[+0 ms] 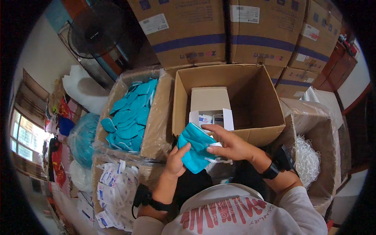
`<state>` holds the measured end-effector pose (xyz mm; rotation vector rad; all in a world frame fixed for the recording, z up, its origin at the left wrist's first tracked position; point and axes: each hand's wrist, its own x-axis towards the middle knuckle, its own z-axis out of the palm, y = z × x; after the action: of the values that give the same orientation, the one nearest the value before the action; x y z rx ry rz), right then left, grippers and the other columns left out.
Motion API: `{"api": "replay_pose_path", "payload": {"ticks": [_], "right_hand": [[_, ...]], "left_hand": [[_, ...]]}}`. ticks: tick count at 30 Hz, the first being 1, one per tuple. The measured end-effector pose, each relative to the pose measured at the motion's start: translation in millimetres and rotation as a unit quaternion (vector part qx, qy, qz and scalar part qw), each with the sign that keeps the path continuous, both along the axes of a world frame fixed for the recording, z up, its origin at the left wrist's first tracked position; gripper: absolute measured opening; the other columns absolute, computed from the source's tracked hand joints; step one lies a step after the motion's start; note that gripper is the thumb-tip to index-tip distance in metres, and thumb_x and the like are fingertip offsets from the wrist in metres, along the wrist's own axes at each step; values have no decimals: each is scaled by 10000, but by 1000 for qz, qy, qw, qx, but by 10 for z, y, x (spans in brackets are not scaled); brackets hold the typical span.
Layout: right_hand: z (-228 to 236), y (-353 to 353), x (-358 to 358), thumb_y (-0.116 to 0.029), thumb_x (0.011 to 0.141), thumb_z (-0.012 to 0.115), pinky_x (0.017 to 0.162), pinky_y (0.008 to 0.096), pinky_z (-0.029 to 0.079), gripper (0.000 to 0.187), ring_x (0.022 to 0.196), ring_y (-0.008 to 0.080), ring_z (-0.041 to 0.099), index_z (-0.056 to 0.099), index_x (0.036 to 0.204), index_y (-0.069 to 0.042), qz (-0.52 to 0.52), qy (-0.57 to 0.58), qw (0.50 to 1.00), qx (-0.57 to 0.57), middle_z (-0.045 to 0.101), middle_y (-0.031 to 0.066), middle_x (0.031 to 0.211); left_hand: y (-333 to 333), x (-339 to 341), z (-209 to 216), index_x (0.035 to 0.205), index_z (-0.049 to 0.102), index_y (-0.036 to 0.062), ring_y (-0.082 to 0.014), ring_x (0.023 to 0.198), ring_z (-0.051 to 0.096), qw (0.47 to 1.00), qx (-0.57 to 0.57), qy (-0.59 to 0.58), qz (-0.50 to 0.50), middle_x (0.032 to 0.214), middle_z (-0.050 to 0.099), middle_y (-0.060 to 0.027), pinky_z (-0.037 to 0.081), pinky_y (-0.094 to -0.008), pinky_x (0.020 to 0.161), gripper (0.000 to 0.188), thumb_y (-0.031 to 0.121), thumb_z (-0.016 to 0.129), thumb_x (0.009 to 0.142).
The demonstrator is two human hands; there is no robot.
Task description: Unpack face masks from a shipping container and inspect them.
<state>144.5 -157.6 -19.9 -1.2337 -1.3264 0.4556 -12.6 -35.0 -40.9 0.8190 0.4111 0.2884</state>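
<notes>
In front of my chest is a teal face mask (pixel 192 150), tilted, with white straps (pixel 219 160) hanging at its right side. My left hand (pixel 176 162) grips its lower left edge, thumb on the front. My right hand (pixel 231 145) is at its right side, with the thumb on the front and the index finger stretched to the top edge. The other right fingers are mostly hidden. Just beyond the mask, a white carton (pixel 231 113) with its flap up holds small printed packets (pixel 205 119). It stands inside a large open cardboard box (pixel 258 98).
On the left, a plastic-lined box (pixel 156 129) holds many teal masks (pixel 131 117). Nearer is a box of white printed packets (pixel 113 192). A box on the right contains white straps (pixel 306 158). Stacked cartons (pixel 188 35) rise behind, beside a black fan (pixel 96 33).
</notes>
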Motion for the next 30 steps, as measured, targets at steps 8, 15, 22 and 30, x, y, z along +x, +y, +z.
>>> {"api": "replay_pose_path", "payload": {"ticks": [8, 15, 22, 30], "right_hand": [[9, -37, 115, -211, 859, 513, 689, 370, 416, 233, 783, 296, 533, 531, 947, 3, 53, -124, 987, -90, 536, 169, 808], [-33, -19, -22, -240, 844, 490, 599, 459, 431, 221, 647, 375, 552, 475, 790, -27, -32, -281, 949, -138, 559, 178, 673], [-31, -42, -277, -283, 853, 496, 597, 469, 435, 255, 656, 388, 554, 468, 869, -30, 13, -168, 961, -220, 570, 195, 713], [96, -261, 363, -296, 911, 436, 624, 233, 418, 296, 704, 75, 488, 547, 990, -34, 207, 73, 918, -330, 539, 25, 757]], "left_hand": [[-32, -18, -55, 1219, 409, 18, -164, 1036, 491, 993, 110, 37, -5, 1131, 517, -65, 378, -314, 906, 378, 150, 495, 875], [166, 179, 287, 1178, 470, 37, -244, 1043, 507, 823, 550, 101, 103, 1147, 523, -125, 384, -310, 884, 376, 207, 530, 848], [34, 412, 233, 766, 581, 24, -258, 645, 575, 784, 587, 185, 80, 685, 573, -153, 426, -337, 583, 293, 276, 472, 867], [693, 124, 418, 740, 588, -3, -132, 662, 530, 765, 589, 190, 177, 680, 590, -83, 413, -280, 609, 321, 278, 495, 866]]}}
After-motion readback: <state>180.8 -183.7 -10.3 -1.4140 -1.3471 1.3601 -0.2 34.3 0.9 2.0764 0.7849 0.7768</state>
